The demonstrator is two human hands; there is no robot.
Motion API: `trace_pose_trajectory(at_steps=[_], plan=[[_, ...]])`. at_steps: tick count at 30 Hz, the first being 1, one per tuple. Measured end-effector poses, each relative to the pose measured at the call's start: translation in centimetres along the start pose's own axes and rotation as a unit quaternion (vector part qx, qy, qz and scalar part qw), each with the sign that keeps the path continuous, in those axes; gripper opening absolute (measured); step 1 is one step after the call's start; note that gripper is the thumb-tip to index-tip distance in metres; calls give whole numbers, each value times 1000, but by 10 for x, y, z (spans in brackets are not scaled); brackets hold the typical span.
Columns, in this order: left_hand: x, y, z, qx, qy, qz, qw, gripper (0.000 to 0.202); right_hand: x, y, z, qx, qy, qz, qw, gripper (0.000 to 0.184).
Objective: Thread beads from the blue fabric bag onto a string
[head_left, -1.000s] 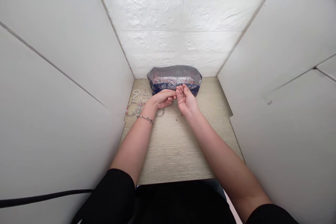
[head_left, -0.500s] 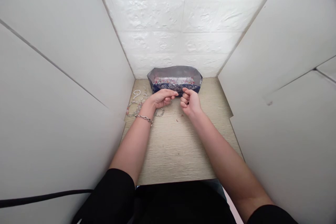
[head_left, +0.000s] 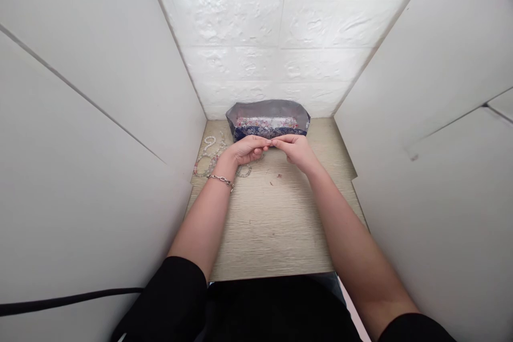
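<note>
Thumb and fingertips of my left hand (head_left: 251, 149) are pinched together in front of the dark blue patterned bag (head_left: 242, 132). My right hand (head_left: 295, 150) pinches from the other side, its fingertips meeting those of the left. Whatever lies between the fingertips is too small to make out. Inside the open bag, behind both hands, are many small pink, red and clear beads (head_left: 244, 122) around a white block. Strings of pale beads (head_left: 208, 140) lie on the table left of my left hand, and a beaded loop (head_left: 244, 171) is partly hidden beneath it.
Two tiny reddish bits (head_left: 279, 175) lie on the wood-grain table (head_left: 272, 214). Tall white panels (head_left: 132, 64) rise on both sides, with a white brick-patterned wall (head_left: 256, 26) behind. A black cord (head_left: 72, 297) runs in at lower left.
My right hand has turned from a curled, raised pinch to a flatter one, and its fingertips now touch those of my left hand. The left hand has stayed almost still.
</note>
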State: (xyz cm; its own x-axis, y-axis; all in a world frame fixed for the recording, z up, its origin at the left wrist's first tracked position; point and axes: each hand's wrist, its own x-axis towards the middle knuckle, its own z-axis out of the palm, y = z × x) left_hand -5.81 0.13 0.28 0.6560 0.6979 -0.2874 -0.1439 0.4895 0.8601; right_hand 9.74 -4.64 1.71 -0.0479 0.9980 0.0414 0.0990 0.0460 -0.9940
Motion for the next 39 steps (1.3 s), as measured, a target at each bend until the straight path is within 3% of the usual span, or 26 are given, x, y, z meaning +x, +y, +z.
trace_pose_trajectory(at_steps=[8, 15, 22, 39], plan=[[0, 0, 0, 14, 1, -16, 1000, 10, 1, 3, -3, -26, -24, -14, 999, 23], [1, 0, 1, 34, 2, -33, 999, 8, 4, 14, -2, 45, -31, 85, 995, 26], [-1, 1, 3, 45, -21, -42, 998, 12, 9, 26, -6, 145, -33, 84, 985, 27], [-2, 2, 8, 88, -29, -37, 995, 14, 7, 24, -7, 150, -71, 87, 982, 26]])
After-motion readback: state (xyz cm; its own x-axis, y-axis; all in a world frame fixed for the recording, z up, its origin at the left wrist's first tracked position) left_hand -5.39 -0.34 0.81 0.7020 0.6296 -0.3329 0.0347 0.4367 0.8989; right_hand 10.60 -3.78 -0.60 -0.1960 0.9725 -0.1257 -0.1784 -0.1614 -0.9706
